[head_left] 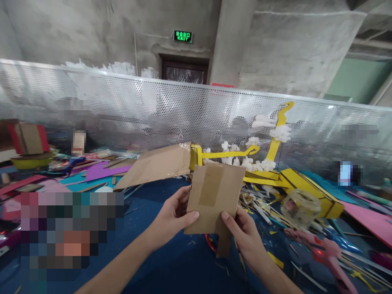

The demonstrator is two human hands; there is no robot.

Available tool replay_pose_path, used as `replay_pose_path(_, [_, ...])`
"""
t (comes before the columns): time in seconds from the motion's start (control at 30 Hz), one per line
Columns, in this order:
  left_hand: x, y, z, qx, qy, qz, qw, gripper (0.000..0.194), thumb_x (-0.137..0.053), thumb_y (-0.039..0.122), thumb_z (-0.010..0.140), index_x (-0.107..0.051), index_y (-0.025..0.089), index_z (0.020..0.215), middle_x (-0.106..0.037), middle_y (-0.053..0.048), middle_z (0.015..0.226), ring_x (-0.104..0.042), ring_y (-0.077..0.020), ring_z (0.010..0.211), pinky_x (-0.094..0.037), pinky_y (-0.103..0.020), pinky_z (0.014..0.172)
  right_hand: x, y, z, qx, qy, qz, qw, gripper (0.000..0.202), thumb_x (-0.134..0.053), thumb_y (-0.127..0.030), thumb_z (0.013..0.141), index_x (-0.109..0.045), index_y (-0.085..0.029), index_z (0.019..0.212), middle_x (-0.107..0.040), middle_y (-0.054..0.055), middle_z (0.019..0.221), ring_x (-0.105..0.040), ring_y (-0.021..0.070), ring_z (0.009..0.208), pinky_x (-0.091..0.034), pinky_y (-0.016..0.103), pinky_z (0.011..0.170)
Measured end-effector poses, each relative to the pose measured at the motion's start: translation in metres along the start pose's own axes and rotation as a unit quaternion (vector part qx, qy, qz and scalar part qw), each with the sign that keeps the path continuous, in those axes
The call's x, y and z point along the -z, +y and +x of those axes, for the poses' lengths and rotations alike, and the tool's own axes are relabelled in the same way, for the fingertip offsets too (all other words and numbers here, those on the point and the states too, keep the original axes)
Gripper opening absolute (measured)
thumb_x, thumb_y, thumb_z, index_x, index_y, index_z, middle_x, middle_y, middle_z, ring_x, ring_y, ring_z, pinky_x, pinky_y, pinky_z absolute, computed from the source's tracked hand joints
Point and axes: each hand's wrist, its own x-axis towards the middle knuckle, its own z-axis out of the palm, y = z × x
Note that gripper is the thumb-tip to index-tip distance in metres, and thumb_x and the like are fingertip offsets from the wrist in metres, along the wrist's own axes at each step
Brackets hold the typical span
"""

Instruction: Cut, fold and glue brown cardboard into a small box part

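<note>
A squarish piece of brown cardboard [226, 196], with a strip of brown tape down its face, is held up in front of me. My left hand [176, 212] grips its left edge, thumb on the near face and fingers behind. On the right edge, my right hand [243, 232] pinches it the same way. Below the piece, a narrow cardboard strip [224, 244] shows; whether it is joined to the piece I cannot tell. Part of a red rounded thing [210, 243] peeks out beneath, mostly hidden.
A large cardboard sheet [159, 165] leans behind. Yellow shapes [229, 154] with white fluff stand by the perforated metal panel [122, 106]. At right lie a clear jar [301, 207], a pink glue gun [324, 249] and several thin sticks. Purple sheet [105, 171] and coloured scraps cover the left.
</note>
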Motion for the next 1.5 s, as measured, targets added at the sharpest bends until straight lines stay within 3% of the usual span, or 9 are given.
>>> replay_pose_path(0.13, [-0.001,0.008,-0.003,-0.013,-0.004,-0.003,1.000,0.051,-0.079,0.026,0.088,-0.055,0.026,0.132,-0.068,-0.010,0.136,-0.067,-0.0261,0.120,-0.054,-0.036,0.098,0.000,-0.003,-0.002,0.033,-0.020,0.023,0.999,0.038,-0.074,-0.045,0.092,-0.066,-0.030,0.126,-0.075,0.007,0.127,-0.068,0.0276,0.117,-0.055,0.036,0.098])
replay_pose_path(0.27, [0.001,0.013,-0.003,-0.055,0.016,0.001,0.998,0.048,-0.079,0.024,0.087,-0.057,0.026,0.129,-0.070,-0.009,0.129,-0.068,-0.0247,0.117,-0.055,-0.034,0.096,0.002,-0.002,-0.006,0.062,-0.035,0.005,0.997,0.028,-0.068,-0.043,0.097,-0.067,-0.031,0.122,-0.073,0.006,0.128,-0.069,0.0251,0.110,-0.055,0.033,0.094])
replay_pose_path(0.47, [0.014,0.006,-0.001,-0.136,0.066,0.174,0.973,0.050,-0.079,0.020,0.085,-0.059,0.027,0.130,-0.066,-0.008,0.131,-0.060,-0.0276,0.127,-0.049,-0.040,0.105,0.006,0.012,0.002,0.074,0.107,0.019,0.991,0.034,-0.069,-0.053,0.093,-0.069,-0.032,0.120,-0.069,0.001,0.130,-0.059,0.0245,0.124,-0.045,0.034,0.106])
replay_pose_path(0.6, [0.019,0.009,-0.003,-0.203,0.040,0.368,0.906,0.053,-0.073,0.012,0.087,-0.057,0.030,0.134,-0.064,-0.009,0.138,-0.054,-0.0286,0.135,-0.040,-0.049,0.114,0.006,0.009,0.009,-0.035,0.153,0.147,0.976,0.046,-0.078,-0.064,0.079,-0.073,-0.030,0.110,-0.074,0.002,0.117,-0.064,0.0293,0.119,-0.050,0.041,0.103])
replay_pose_path(0.73, [0.022,0.010,-0.004,-0.261,0.016,0.517,0.815,0.045,-0.061,0.007,0.095,-0.055,0.031,0.132,-0.065,-0.007,0.138,-0.054,-0.0248,0.134,-0.033,-0.049,0.115,0.002,-0.009,0.004,-0.165,0.063,0.237,0.956,0.049,-0.071,-0.059,0.087,-0.070,-0.027,0.124,-0.077,0.005,0.123,-0.069,0.0317,0.117,-0.054,0.044,0.101])
replay_pose_path(0.87, [0.025,0.005,-0.005,-0.290,-0.006,0.601,0.745,0.046,-0.054,0.000,0.095,-0.053,0.029,0.132,-0.058,-0.011,0.144,-0.050,-0.0247,0.138,-0.028,-0.051,0.118,-0.001,-0.022,-0.003,-0.275,-0.006,0.226,0.934,0.050,-0.072,-0.050,0.090,-0.068,-0.023,0.132,-0.081,0.007,0.117,-0.075,0.0313,0.110,-0.059,0.041,0.094])
replay_pose_path(1.03, [0.028,0.001,-0.005,-0.337,0.021,0.637,0.693,0.042,-0.057,-0.002,0.091,-0.056,0.026,0.122,-0.056,-0.011,0.130,-0.053,-0.0271,0.124,-0.039,-0.051,0.107,-0.002,-0.022,-0.007,-0.261,0.003,0.191,0.946,0.047,-0.077,-0.038,0.087,-0.068,-0.024,0.131,-0.083,0.006,0.113,-0.079,0.0267,0.099,-0.062,0.032,0.080])
replay_pose_path(1.2, [0.032,0.003,-0.006,-0.354,0.027,0.647,0.675,0.044,-0.059,-0.003,0.087,-0.054,0.026,0.120,-0.056,-0.011,0.128,-0.053,-0.0280,0.119,-0.040,-0.050,0.104,-0.002,-0.016,-0.009,-0.229,-0.030,0.185,0.955,0.051,-0.084,-0.035,0.081,-0.067,-0.028,0.130,-0.082,0.006,0.115,-0.079,0.0262,0.096,-0.062,0.034,0.081])
replay_pose_path(1.5, [0.038,0.008,-0.005,-0.273,-0.018,0.659,0.700,0.052,-0.057,-0.001,0.089,-0.049,0.028,0.131,-0.048,-0.012,0.156,-0.039,-0.0332,0.144,-0.033,-0.056,0.113,-0.007,-0.010,-0.010,-0.147,-0.041,0.164,0.975,0.053,-0.082,-0.040,0.083,-0.067,-0.028,0.132,-0.077,0.008,0.127,-0.073,0.0331,0.112,-0.060,0.047,0.093])
